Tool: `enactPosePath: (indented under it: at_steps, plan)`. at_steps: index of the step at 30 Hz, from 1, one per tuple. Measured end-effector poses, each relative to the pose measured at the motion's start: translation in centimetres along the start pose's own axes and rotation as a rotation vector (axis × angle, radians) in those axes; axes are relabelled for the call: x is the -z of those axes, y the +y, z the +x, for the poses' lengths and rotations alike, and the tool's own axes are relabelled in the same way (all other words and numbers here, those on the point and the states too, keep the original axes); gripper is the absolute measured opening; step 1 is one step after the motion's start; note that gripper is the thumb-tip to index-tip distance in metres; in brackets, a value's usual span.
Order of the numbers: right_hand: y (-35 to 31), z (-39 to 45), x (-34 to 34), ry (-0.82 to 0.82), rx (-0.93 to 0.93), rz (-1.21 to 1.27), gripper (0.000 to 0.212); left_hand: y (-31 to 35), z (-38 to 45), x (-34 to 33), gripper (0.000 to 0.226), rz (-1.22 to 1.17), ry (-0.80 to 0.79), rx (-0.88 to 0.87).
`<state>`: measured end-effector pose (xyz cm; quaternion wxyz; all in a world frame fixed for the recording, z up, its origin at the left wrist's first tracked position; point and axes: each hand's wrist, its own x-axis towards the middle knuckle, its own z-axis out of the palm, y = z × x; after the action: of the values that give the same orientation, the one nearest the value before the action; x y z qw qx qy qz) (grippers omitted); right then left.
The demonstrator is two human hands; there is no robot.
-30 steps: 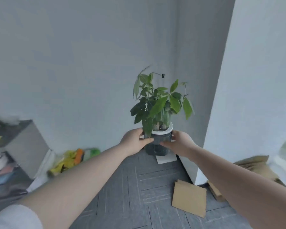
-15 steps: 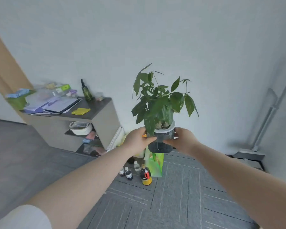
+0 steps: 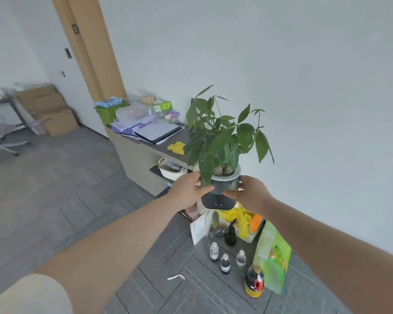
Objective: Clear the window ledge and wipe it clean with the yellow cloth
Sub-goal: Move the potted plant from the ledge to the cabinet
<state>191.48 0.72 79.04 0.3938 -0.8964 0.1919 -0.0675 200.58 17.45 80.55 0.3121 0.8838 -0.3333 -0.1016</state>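
Note:
I hold a potted plant (image 3: 219,193) in mid-air in front of me, a leafy green plant in a dark ribbed pot with a white rim. My left hand (image 3: 187,191) grips the pot's left side and my right hand (image 3: 250,192) grips its right side. The yellow cloth (image 3: 177,148) lies on the dark top of a low cabinet (image 3: 143,155) against the wall, behind and left of the plant. The window ledge is out of view.
The cabinet top carries papers, a tablet and a green box (image 3: 109,112). On the grey floor below stand several small bottles (image 3: 225,264), a soda bottle (image 3: 254,283), a green bag (image 3: 273,257) and a yellow bag. Cardboard boxes (image 3: 48,109) and a chair (image 3: 0,137) are far left.
My view has swung left across the room while both hands kept holding the pot. The corner and floor cardboard left the view; the cabinet, door and boxes came in.

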Motion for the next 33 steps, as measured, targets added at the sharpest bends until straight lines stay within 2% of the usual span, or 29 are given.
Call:
enactPosePath:
  at_steps: [6, 10, 14, 21, 25, 33]
  plan:
    - [-4.5, 12.4, -4.8, -0.003, -0.036, -0.007, 0.039, -8.5, 10.6, 5.8, 0.039, 0.066, -0.078, 0.039]
    - [-5.8, 19.7, -6.7, -0.008, -0.059, 0.032, 0.038, -12.1, 17.2, 8.1, 0.034, 0.058, -0.077, 0.031]
    - [-5.6, 28.0, -8.5, -0.032, -0.069, 0.008, 0.038, -15.7, 24.0, 9.0, 0.03, 0.021, -0.086, 0.047]
    - [-4.8, 44.0, -11.7, -0.063, -0.011, 0.022, 0.035, -21.7, 37.4, 10.9, 0.032, 0.099, -0.086, 0.106]
    - [-4.2, 51.2, -12.4, -0.076, -0.034, 0.003, 0.021, -23.8, 44.6, 11.6, 0.033, 0.093, -0.098, 0.098]
    - [-1.8, 61.5, -13.7, -0.061, -0.111, -0.023, 0.034, -28.4, 55.5, 10.0, 0.022, 0.072, -0.149, 0.06]
